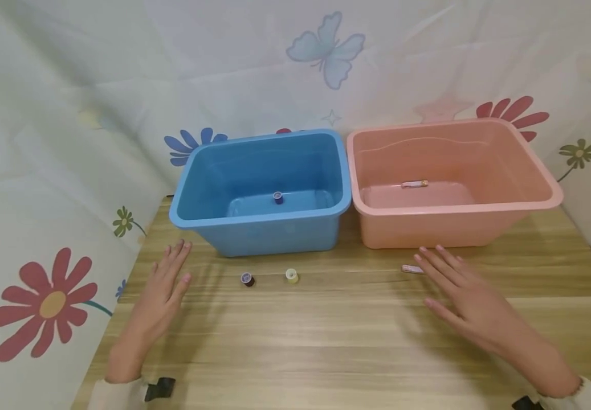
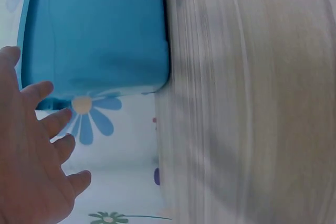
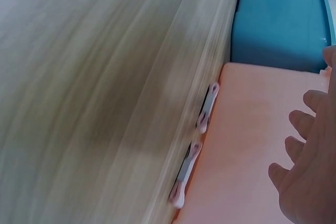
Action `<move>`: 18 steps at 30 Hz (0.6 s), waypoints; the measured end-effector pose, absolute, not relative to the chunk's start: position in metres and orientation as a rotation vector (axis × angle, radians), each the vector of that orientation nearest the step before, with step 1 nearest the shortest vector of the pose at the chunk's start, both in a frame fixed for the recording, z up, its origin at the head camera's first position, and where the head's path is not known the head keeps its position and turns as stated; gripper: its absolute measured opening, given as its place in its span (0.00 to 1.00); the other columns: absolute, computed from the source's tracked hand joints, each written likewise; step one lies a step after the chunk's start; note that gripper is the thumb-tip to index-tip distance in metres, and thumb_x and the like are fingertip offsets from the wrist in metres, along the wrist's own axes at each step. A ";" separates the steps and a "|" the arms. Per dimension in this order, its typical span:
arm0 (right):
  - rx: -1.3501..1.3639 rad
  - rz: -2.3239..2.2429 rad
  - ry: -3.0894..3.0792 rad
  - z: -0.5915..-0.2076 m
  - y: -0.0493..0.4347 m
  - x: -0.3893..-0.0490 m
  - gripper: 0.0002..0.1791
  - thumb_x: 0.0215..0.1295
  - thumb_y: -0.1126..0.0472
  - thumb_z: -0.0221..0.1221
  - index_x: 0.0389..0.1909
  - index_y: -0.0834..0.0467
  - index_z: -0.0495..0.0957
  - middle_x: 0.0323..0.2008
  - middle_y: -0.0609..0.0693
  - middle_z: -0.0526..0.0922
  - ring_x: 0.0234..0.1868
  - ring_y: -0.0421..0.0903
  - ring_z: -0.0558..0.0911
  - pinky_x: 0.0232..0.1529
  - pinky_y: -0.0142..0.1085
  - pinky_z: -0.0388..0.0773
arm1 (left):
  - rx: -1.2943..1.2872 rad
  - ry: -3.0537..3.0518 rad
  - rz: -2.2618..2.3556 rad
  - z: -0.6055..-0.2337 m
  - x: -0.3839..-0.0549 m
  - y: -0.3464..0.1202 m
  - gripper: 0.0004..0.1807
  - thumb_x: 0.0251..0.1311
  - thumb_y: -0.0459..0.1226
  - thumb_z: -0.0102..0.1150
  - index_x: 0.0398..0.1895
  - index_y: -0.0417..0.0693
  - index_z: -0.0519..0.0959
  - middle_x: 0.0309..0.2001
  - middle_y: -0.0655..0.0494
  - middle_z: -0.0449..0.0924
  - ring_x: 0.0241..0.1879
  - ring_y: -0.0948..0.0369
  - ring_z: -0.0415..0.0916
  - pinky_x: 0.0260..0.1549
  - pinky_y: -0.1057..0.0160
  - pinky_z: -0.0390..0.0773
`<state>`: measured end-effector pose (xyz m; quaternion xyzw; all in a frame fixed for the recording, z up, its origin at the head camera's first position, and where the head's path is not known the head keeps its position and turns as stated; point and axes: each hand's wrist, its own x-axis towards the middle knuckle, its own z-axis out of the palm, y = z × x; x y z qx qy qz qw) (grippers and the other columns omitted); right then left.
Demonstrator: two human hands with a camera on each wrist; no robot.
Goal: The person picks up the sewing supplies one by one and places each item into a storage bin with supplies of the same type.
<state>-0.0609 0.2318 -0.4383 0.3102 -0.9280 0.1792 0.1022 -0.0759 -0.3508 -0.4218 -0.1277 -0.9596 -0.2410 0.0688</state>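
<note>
Resting palm-down near the front of the wooden table (image 1: 326, 336), the left hand (image 1: 164, 285) and the right hand (image 1: 461, 296) lie well apart, each with fingers straight and spread, neither one holding anything. Just beyond the right hand's fingertips lies a small pink hair clip (image 1: 412, 269), touching or almost touching the index finger; the right wrist view shows two such clips lying end to end against the foot of the pink tub. Between the hands, a dark thread spool (image 1: 247, 279) and a pale yellow thread spool (image 1: 292, 275) sit near each other on the tabletop, the dark one closer to the left hand. Behind them stands a blue plastic tub (image 1: 259, 219) with a purple spool (image 1: 277, 197) on its floor. Beside it, to the right, a pink plastic tub (image 1: 454, 213) holds another pink clip (image 1: 415, 184). A flower-and-butterfly printed cloth (image 1: 121, 85) hangs behind and at both sides.
</note>
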 end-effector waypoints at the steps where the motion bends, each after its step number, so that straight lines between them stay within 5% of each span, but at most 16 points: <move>1: 0.917 0.531 -2.742 -0.439 0.229 -0.062 0.42 0.71 0.49 0.60 0.81 0.51 0.54 0.80 0.51 0.55 0.81 0.51 0.48 0.78 0.33 0.35 | -0.371 -2.880 -0.760 -0.422 -0.076 -0.353 0.32 0.80 0.42 0.43 0.83 0.57 0.49 0.81 0.44 0.47 0.80 0.43 0.36 0.73 0.33 0.35; 14: 0.946 0.580 -2.767 -0.437 0.201 -0.071 0.40 0.72 0.49 0.60 0.81 0.48 0.54 0.78 0.52 0.59 0.80 0.54 0.52 0.77 0.31 0.34 | -0.220 -2.749 -1.147 -0.409 -0.083 -0.360 0.31 0.82 0.43 0.38 0.83 0.65 0.46 0.82 0.51 0.44 0.79 0.41 0.40 0.67 0.25 0.46; 18: 0.949 0.629 -2.789 -0.435 0.191 -0.074 0.40 0.73 0.48 0.60 0.81 0.47 0.55 0.79 0.50 0.58 0.80 0.53 0.52 0.79 0.38 0.42 | -0.172 -2.681 -1.284 -0.406 -0.088 -0.359 0.31 0.82 0.44 0.37 0.83 0.67 0.45 0.82 0.58 0.44 0.80 0.47 0.43 0.71 0.33 0.52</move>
